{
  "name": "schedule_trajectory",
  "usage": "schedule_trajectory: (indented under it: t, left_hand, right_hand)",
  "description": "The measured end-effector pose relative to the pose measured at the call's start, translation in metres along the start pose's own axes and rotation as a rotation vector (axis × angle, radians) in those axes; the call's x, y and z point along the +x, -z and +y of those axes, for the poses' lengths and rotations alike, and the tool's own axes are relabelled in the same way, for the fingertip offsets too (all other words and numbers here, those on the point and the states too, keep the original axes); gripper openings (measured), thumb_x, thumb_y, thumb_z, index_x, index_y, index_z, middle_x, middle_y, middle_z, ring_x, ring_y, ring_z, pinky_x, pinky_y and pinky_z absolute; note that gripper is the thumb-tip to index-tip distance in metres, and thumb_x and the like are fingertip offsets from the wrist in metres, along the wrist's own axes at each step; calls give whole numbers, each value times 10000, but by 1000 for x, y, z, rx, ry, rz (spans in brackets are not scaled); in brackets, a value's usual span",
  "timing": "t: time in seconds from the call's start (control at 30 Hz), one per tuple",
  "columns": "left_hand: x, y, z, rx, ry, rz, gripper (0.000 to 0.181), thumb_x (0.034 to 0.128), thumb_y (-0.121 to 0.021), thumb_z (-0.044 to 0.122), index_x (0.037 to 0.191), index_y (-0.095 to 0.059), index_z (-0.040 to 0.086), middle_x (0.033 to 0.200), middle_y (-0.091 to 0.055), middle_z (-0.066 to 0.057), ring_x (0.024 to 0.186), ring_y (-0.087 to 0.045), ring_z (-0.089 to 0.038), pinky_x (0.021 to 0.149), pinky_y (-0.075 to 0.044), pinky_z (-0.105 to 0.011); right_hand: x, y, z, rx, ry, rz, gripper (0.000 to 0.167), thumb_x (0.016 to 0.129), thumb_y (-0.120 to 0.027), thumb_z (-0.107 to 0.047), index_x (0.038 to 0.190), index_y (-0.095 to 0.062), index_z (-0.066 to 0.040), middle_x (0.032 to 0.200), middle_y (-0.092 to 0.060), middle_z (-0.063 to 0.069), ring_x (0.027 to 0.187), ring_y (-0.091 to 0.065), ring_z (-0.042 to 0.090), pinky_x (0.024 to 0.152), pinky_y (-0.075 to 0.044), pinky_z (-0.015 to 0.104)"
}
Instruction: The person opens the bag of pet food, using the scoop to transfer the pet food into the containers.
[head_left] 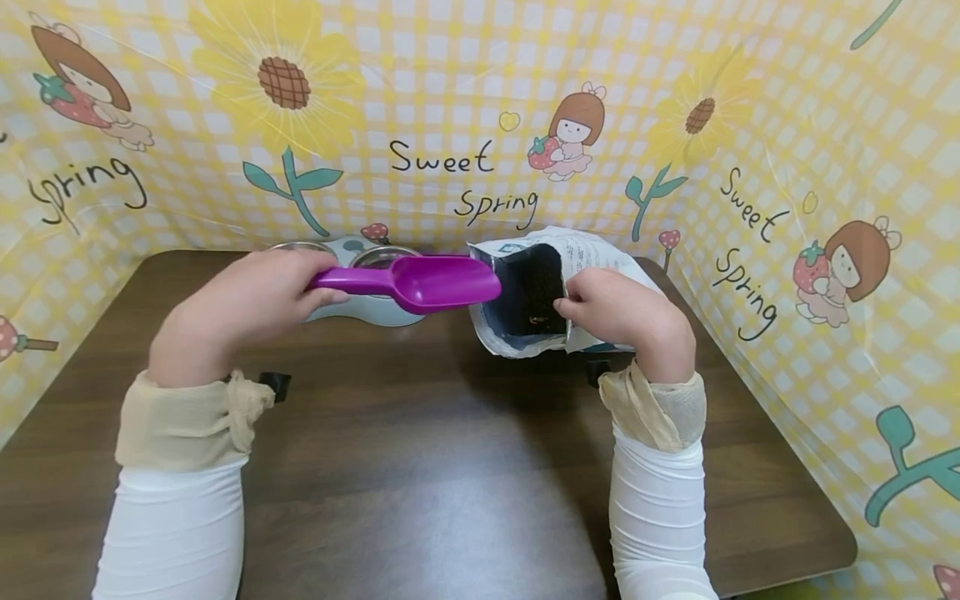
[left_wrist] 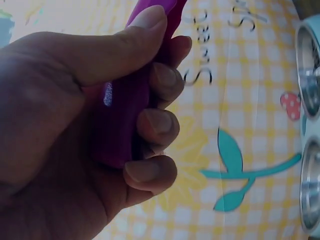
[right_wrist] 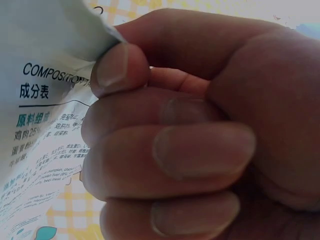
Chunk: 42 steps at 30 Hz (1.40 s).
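A purple scoop (head_left: 446,282) is held level by its handle (left_wrist: 125,110) in my left hand (head_left: 251,304), whose fingers wrap round it in the left wrist view. The scoop's bowl looks bare, and its tip is at the mouth of a white printed bag (head_left: 600,254). Between thumb and fingers my right hand (head_left: 626,312) pinches the bag's edge, holding the mouth toward the scoop. Dark brown contents (head_left: 542,287) show inside the bag. Ingredient print (right_wrist: 50,120) is readable on its side in the right wrist view.
Behind the scoop stands a pale blue double-bowl feeder (head_left: 397,315) with metal bowls (left_wrist: 312,185). All of this is on a brown wooden table (head_left: 420,467). A yellow checked cloth (head_left: 450,75) hangs round the back and sides. Small dark objects show beside both wrists.
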<state>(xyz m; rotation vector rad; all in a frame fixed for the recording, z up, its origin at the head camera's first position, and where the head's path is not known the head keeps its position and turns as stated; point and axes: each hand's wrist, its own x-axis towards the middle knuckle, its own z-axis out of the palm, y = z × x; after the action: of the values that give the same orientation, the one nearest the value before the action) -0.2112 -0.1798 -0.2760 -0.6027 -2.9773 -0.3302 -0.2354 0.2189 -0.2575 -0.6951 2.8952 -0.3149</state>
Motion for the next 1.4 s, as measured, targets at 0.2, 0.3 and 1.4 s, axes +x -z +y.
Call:
schedule_trajectory:
  t: [0.2,0.3,1.4]
  left_hand:
    - [13,-9,31,72,-55,15,211,1070,-697,336,1062,-697,125,838,-657,-28,737,-593,-231,703,-527,-472]
    - [19,-15,46,120,-110,67,209,1058,-720,299,1087,-711,93,888,-698,-47,731,-621,-253,698,-559,-510]
    - [74,-137,107,665,-338,777,309,1063,-464,-10,1061,-759,82,943,-643,-29,727,-584,-219,494,-407,-262]
  right_hand:
    - [1,1,-1,-7,2,1,451,1100,-569,-220,659,-518,-145,649,-397,-46,651,-483,171,700,-426,326]
    - [2,2,0,-17,1,0,463,1096,-565,-208,644,-480,-156,647,-383,-49,643,-469,164,713,-428,326]
    - [3,-1,-3,-15,14,3,437,1080,-568,-177,649,-509,-138,653,-400,-38,631,-456,162,673,-420,319]
